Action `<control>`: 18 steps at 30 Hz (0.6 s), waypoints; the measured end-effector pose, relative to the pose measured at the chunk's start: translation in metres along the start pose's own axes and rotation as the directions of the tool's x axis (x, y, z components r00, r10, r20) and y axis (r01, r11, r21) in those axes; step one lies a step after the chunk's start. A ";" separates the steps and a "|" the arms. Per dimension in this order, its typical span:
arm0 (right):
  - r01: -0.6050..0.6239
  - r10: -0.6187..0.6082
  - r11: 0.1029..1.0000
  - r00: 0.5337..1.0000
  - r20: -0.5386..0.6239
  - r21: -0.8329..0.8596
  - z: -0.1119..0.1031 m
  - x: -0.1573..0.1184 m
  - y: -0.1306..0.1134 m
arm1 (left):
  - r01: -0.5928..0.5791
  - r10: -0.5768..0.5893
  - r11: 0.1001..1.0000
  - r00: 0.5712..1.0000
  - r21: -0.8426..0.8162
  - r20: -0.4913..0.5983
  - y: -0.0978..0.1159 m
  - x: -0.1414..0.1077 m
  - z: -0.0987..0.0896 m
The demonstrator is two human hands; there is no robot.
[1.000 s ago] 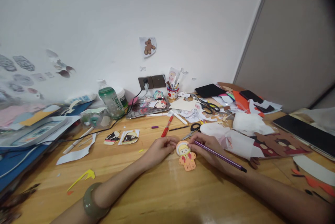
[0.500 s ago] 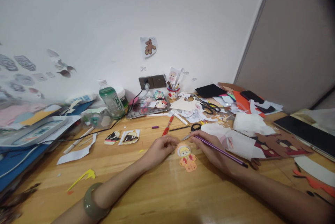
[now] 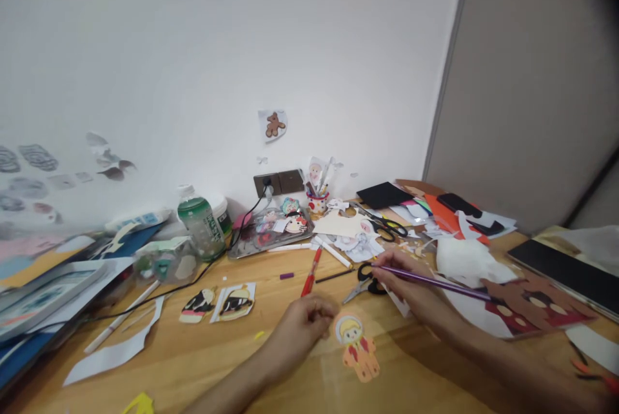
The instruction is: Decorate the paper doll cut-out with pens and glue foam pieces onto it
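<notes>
Think of the paper doll (image 3: pixel 358 353) as the middle of a clock, with 12 toward the wall; it lies flat on the wood table (image 3: pixel 271 388), maybe because the table holds it steady. The left hand (image 3: pixel 309 325) rests at 10 o'clock, its fingers curled in close together by the doll's head, perhaps to guard that edge; one cannot tell if the tips touch it. The right hand (image 3: pixel 407 290) is up at 1 o'clock, thumb and fingers pinching a purple pen (image 3: pixel 435 278) near one end, likely because that end is easier to steer that way; the long part slants back over the hand. Scissors (image 3: pixel 360 286) lie at 12, right by the right fingers, so they could get in the way; a red pen (image 3: pixel 312 272) is at 11; a crumpled white tissue (image 3: pixel 471 262) fills 2 o'clock; a green bottle (image 3: pixel 200 227) stands far off at 10.
</notes>
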State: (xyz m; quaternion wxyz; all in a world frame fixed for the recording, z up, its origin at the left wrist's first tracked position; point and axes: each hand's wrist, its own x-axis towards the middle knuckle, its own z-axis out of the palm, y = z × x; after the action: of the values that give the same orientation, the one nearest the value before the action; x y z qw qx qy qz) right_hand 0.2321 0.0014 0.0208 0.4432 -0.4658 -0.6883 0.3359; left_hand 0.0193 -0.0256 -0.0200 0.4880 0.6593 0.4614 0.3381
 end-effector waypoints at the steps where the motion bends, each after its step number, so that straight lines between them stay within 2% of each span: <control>1: 0.063 -0.063 0.997 0.998 -0.005 -0.037 -0.004 0.007 -0.003 | 0.002 -0.002 1.000 1.000 -0.012 0.001 -0.002 0.001 0.000; 4: 0.268 -0.269 0.946 0.963 0.022 -0.183 -0.016 0.034 -0.009 | 0.025 -0.025 0.999 1.000 -0.044 -0.013 -0.007 0.003 0.001; 6: 0.332 -0.340 0.912 0.940 0.006 -0.241 -0.019 0.057 -0.013 | 0.049 -0.051 0.997 0.998 -0.065 -0.025 -0.010 0.005 0.002; 9: 0.387 -0.426 0.879 0.900 -0.092 -0.279 -0.017 0.097 -0.018 | 0.062 -0.064 0.994 0.998 -0.091 -0.023 -0.013 0.008 0.001; 13: 0.463 -0.587 0.742 0.798 -0.135 -0.485 0.001 0.153 -0.022 | 0.037 -0.037 0.998 0.999 -0.058 0.007 -0.019 0.011 -0.001; 15: 0.452 -0.609 0.689 0.785 -0.114 -0.567 0.014 0.180 -0.022 | 0.025 -0.025 1.000 1.000 0.005 0.013 -0.023 0.012 -0.003; 18: 0.438 -0.598 0.671 0.797 -0.088 -0.598 0.031 0.213 -0.019 | 0.013 -0.016 0.996 0.999 0.092 0.034 -0.029 0.012 -0.006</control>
State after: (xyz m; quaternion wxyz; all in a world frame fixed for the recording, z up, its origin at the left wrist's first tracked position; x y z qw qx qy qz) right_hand 0.1599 0.1938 0.0894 0.4592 -0.3974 -0.7898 -0.0858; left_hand 0.0103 -0.0093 -0.0460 0.4678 0.6834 0.4724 0.3015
